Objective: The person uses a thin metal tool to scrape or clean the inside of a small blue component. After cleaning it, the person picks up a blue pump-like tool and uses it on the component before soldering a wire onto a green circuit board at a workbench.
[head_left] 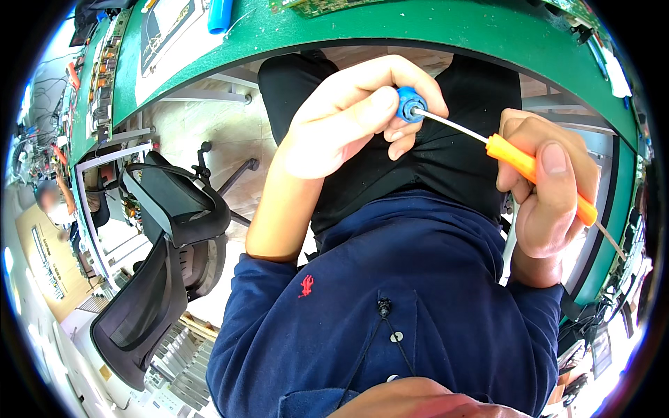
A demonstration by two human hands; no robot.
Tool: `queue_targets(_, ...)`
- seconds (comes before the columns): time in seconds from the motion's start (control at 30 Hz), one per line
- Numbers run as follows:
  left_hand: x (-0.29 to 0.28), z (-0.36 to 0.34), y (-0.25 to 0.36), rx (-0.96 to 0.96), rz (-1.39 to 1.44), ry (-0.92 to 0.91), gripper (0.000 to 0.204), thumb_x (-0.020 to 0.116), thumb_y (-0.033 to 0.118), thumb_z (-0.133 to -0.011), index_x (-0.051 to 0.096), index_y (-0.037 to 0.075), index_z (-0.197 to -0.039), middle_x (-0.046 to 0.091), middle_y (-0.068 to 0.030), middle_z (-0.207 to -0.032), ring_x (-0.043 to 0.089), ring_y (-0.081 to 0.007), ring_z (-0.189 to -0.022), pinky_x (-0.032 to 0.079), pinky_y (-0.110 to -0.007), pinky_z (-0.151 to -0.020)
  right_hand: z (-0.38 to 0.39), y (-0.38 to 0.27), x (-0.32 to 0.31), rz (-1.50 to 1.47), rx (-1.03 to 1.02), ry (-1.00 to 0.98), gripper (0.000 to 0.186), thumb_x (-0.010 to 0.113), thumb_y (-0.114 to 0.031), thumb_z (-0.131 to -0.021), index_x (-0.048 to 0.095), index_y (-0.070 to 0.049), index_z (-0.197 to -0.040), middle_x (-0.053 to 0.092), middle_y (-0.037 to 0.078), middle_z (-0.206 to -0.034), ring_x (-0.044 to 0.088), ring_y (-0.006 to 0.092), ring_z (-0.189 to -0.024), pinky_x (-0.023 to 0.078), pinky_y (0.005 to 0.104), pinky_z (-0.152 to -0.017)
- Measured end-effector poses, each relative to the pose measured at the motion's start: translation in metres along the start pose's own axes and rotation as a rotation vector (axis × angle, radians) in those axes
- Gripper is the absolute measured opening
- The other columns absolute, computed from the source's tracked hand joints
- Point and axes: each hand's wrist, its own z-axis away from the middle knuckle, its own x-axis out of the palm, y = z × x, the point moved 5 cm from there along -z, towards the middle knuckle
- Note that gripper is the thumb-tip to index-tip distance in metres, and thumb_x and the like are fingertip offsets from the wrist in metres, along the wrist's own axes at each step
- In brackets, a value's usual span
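Note:
Between the thumb and fingers of my left hand [348, 122] is a small round blue part [409, 106] with a dark hollow end turned to the right. My right hand [550, 181] is wrapped round the orange handle of a screwdriver [512, 157]. Its thin metal shaft runs left, and the tip meets the hollow end of the blue part. A second length of shaft sticks out of the handle's other end. Both hands are raised above my lap, in front of the bench edge. How deep the tip sits inside the part cannot be seen.
A green-topped bench [334, 31] curves across the front. On it are a blue cylinder [219, 15], a green circuit board [334, 5] and a row of electronic parts [108, 66] at left. A black office chair [164, 237] stands to my left. Another person [56, 202] is at far left.

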Motion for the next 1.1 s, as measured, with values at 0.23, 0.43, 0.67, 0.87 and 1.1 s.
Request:
queue_targets(0.23,0.002,0.000,-0.002,-0.021,-0.121,0.107,0.051,0.048,0.037,-0.096,0.054,-0.012,-0.109,0.051,-0.0115,-0.091,0.042,-0.0112,-0.064,0.041,-0.024,-0.053,0.000,0.005,0.001,-0.008,0.084,-0.054,0.041,0.038,-0.025,-0.090,0.060,0.008,-0.079,0.052,0.007,-0.059,0.036,0.0062,-0.047,0.024,0.0214,-0.044)
queue_targets(0.43,0.002,0.001,-0.004,-0.031,-0.239,0.147,0.050,0.048,0.037,-0.096,0.055,-0.011,-0.109,0.057,-0.0125,-0.095,0.047,-0.0113,-0.058,0.038,-0.023,-0.051,0.001,0.006,0.000,-0.028,0.126,-0.046,0.031,0.043,-0.018,-0.089,0.055,0.002,-0.069,0.055,0.009,-0.060,0.050,0.0170,-0.049,0.039,0.0285,-0.050)
queue_targets(0.67,0.001,0.001,-0.009,-0.054,-0.340,0.153,0.045,0.050,0.034,-0.097,0.058,-0.009,-0.107,0.060,-0.0091,-0.087,0.046,-0.0089,-0.057,0.036,-0.021,-0.050,0.010,0.013,-0.004,0.073,0.011,0.044,0.029,0.039,-0.013,-0.092,0.058,0.005,-0.080,0.054,0.006,-0.061,0.036,0.0072,-0.049,0.032,0.0241,-0.050)
queue_targets(0.87,0.000,0.003,-0.013,-0.138,-0.409,0.157,0.036,0.051,0.027,-0.097,0.061,-0.007,-0.105,0.059,-0.0055,-0.080,0.044,-0.0073,-0.056,0.035,-0.020,-0.050,0.001,0.001,-0.008,0.178,0.127,-0.147,0.024,0.041,-0.011,-0.092,0.057,0.003,-0.079,0.055,0.006,-0.064,0.040,0.0087,-0.054,0.035,0.0269,-0.055)
queue_targets(1.1,0.002,0.002,-0.013,-0.168,-0.492,0.155,0.028,0.053,0.021,-0.095,0.063,-0.004,-0.102,0.059,-0.0032,-0.077,0.043,-0.0059,-0.054,0.033,-0.019,-0.049,0.004,0.004,-0.013,0.169,0.156,-0.118,0.024,0.041,-0.011,-0.092,0.056,0.002,-0.078,0.054,0.006,-0.063,0.040,0.0086,-0.054,0.033,0.0250,-0.053)
